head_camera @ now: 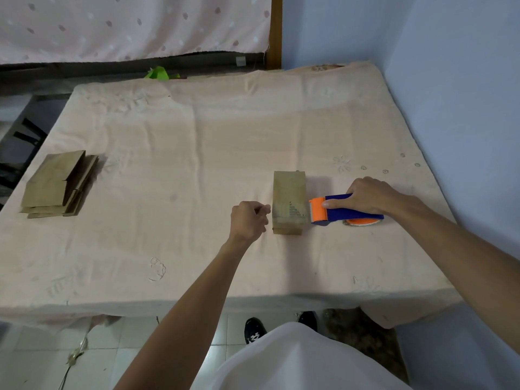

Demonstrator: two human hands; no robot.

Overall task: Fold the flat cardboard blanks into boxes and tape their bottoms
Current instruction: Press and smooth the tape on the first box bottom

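well left of the box (289, 202) lie stacked blanks (57, 185).

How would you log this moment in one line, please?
cardboard box: folded up | right hand: grips tape dispenser beside box | left hand: curled, at box's left | flat blanks: stacked far left

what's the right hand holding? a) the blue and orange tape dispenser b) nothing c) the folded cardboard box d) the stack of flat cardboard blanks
a: the right hand grips the blue and orange plastic tape dispenser, which lies on the cloth-covered table just right of the small brown cardboard box.
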